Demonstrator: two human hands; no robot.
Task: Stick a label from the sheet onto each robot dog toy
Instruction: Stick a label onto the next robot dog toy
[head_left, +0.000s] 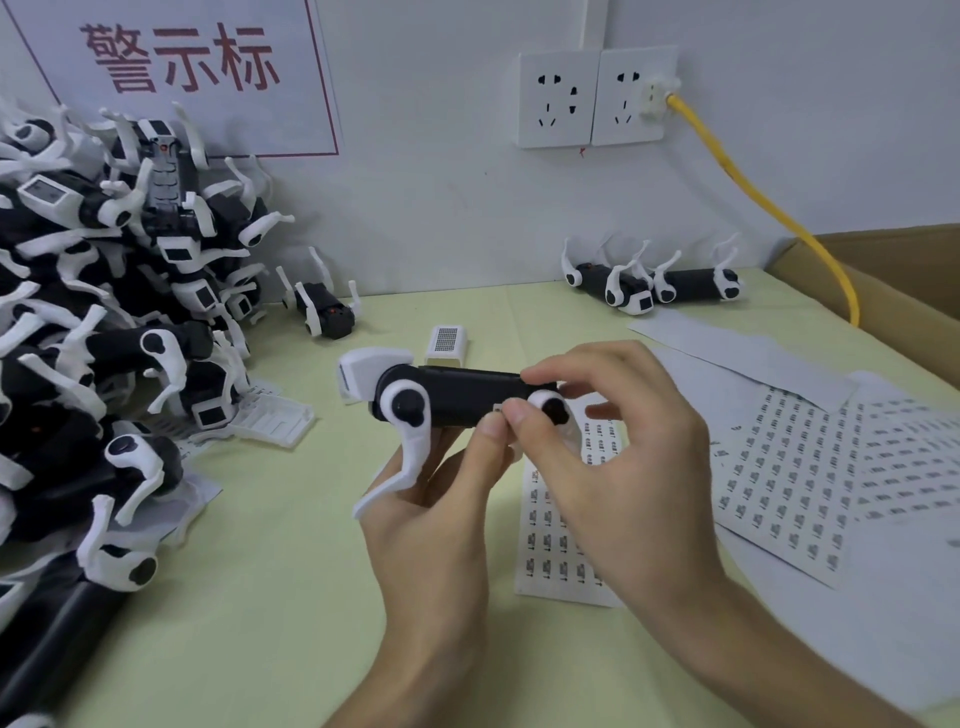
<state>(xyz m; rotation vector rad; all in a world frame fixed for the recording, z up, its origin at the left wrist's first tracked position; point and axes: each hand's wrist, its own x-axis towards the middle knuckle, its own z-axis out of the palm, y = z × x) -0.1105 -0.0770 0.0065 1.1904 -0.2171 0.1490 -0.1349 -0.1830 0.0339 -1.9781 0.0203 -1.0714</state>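
Sideways, toy (457, 395) — black body, white legs

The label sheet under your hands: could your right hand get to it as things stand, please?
Probably yes: the label sheet lies uncovered just beneath the right hand, though that hand is pinching at the toy and must let go first.

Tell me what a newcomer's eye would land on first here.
First, the two hands at centre: the left hand holds a black-and-white toy dog while the right hand pinches at its underside. Next, the big heap of toy dogs at left, then the label sheets at right.
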